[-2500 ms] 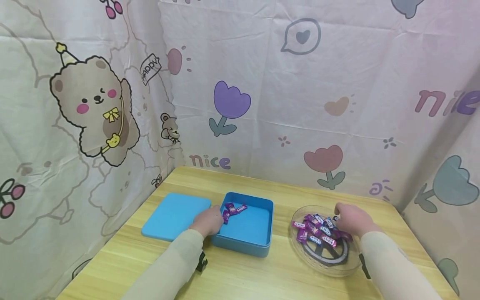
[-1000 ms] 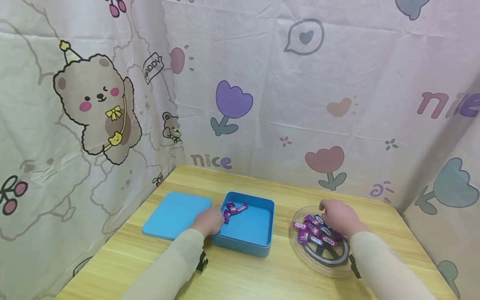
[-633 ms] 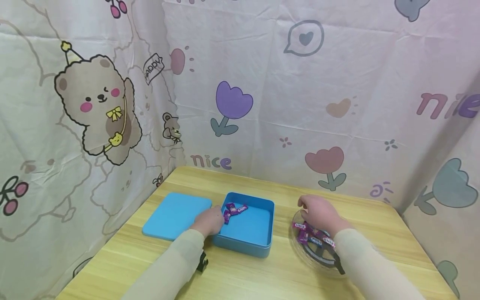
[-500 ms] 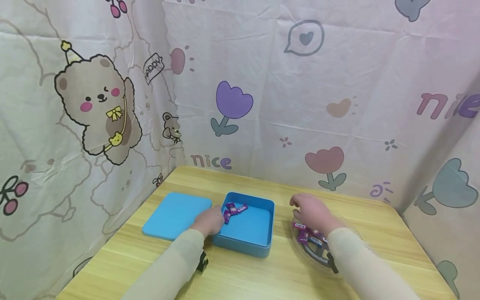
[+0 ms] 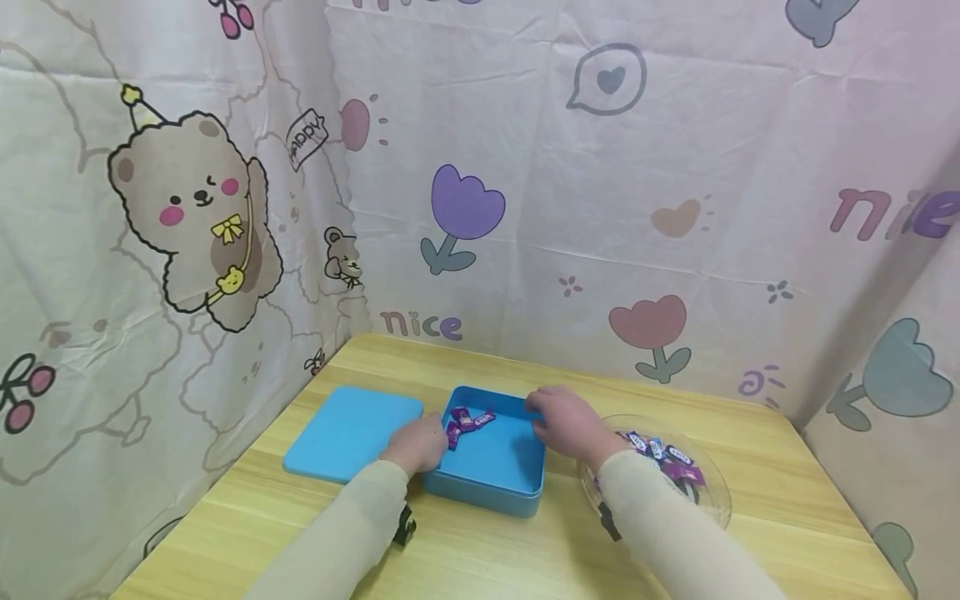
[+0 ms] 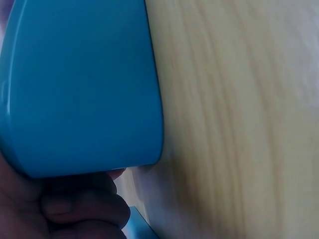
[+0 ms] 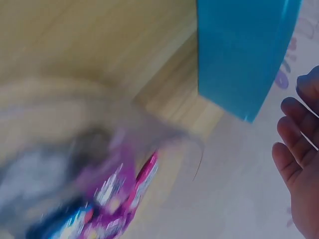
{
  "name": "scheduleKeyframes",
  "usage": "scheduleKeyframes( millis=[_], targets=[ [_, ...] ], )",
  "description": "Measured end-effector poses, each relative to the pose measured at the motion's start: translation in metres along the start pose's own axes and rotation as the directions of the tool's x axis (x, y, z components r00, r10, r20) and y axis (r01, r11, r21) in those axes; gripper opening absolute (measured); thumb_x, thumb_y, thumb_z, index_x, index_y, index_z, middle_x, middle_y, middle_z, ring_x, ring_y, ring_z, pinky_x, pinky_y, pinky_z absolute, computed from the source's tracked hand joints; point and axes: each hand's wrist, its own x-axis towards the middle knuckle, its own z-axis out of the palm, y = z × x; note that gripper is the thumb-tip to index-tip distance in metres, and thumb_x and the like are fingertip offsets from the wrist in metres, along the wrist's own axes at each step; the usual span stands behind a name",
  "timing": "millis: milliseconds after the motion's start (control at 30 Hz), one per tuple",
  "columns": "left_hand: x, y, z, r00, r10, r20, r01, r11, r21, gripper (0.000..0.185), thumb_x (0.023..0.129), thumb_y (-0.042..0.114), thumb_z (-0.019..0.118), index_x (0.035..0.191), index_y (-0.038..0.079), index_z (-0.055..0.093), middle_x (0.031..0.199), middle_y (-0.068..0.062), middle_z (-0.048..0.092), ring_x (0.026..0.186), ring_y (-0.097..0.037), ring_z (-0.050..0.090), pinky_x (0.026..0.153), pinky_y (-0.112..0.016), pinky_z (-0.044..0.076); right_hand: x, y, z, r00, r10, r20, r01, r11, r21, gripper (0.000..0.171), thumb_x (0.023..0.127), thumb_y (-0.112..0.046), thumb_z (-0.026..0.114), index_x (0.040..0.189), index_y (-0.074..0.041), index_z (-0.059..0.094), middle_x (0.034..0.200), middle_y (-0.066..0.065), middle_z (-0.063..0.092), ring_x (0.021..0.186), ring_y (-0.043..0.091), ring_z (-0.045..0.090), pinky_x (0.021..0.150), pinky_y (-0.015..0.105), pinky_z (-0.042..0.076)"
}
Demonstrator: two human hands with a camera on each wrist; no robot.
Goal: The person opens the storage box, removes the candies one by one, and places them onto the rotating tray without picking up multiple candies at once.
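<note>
A blue square box (image 5: 483, 495) stands lidless on the wooden table, several purple-wrapped candies (image 5: 468, 422) in its back left part. My left hand (image 5: 420, 442) grips the box's left side. In the left wrist view its curled fingers (image 6: 84, 211) lie against the box wall (image 6: 84, 89). Over the right rim of the box hovers my right hand (image 5: 573, 423), thumb and index finger bent toward the inside. The right wrist view has its fingers (image 7: 294, 134) loosely bent, with the thumb side out of frame. I cannot tell whether a candy sits between the fingertips.
To the right, a clear round bowl (image 5: 718, 504) holds more purple and blue wrapped candies (image 5: 656, 450), partly hidden by my right forearm. Left of the box lies a flat light blue lid (image 5: 348, 429). Printed curtains (image 5: 525, 250) hang behind and beside the table.
My right hand has moved left from above the candy bowl to the box's right rim, uncovering candies at the bowl's back right. The left hand and the box stay in place.
</note>
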Motion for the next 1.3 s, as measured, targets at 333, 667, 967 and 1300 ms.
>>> scheduleKeyframes(
  millis=[333, 667, 967, 1300],
  targets=[
    [-0.001, -0.002, 0.001, 1.000, 0.010, -0.007, -0.010, 1.000, -0.023, 0.043, 0.103, 0.017, 0.050, 0.137, -0.010, 0.051, 0.131, -0.019, 0.061, 0.103, -0.028, 0.060, 0.098, -0.055, 0.049, 0.018, -0.023, 0.022, 0.994, -0.027, 0.110, 0.029, 0.999, -0.021, 0.036, 0.094, -0.023, 0.073, 0.129, -0.014, 0.067, 0.120, 0.003, 0.066, 0.115, 0.026, 0.060, 0.097, 0.044, 0.051],
    [0.000, -0.001, 0.002, 1.000, 0.002, -0.016, -0.002, 1.000, -0.028, 0.040, 0.103, 0.016, 0.049, 0.134, -0.010, 0.053, 0.122, -0.017, 0.064, 0.089, -0.027, 0.057, 0.087, -0.050, 0.054, 0.028, -0.035, 0.044, 0.969, 0.003, 0.246, 0.003, 1.000, -0.021, 0.047, 0.096, -0.029, 0.070, 0.141, -0.018, 0.060, 0.137, 0.004, 0.059, 0.126, 0.029, 0.054, 0.102, 0.048, 0.048],
    [0.000, 0.000, 0.001, 1.000, -0.004, -0.013, 0.004, 1.000, -0.029, 0.036, 0.103, 0.016, 0.049, 0.129, -0.008, 0.055, 0.108, -0.013, 0.065, 0.082, -0.025, 0.055, 0.075, -0.044, 0.053, 0.035, -0.048, 0.052, 0.946, 0.051, 0.320, -0.048, 0.999, -0.019, 0.059, 0.097, -0.031, 0.068, 0.152, -0.021, 0.049, 0.153, 0.003, 0.047, 0.139, 0.032, 0.044, 0.108, 0.050, 0.042],
    [-0.003, 0.001, -0.002, 1.000, -0.005, -0.009, 0.005, 1.000, -0.028, 0.036, 0.103, 0.017, 0.049, 0.129, -0.008, 0.055, 0.106, -0.012, 0.064, 0.081, -0.025, 0.055, 0.073, -0.042, 0.052, 0.037, -0.049, 0.055, 0.939, 0.066, 0.338, -0.045, 0.997, -0.069, 0.054, 0.098, -0.035, 0.067, 0.148, -0.021, 0.054, 0.146, 0.003, 0.053, 0.132, 0.028, 0.048, 0.106, 0.047, 0.044]
  ],
)
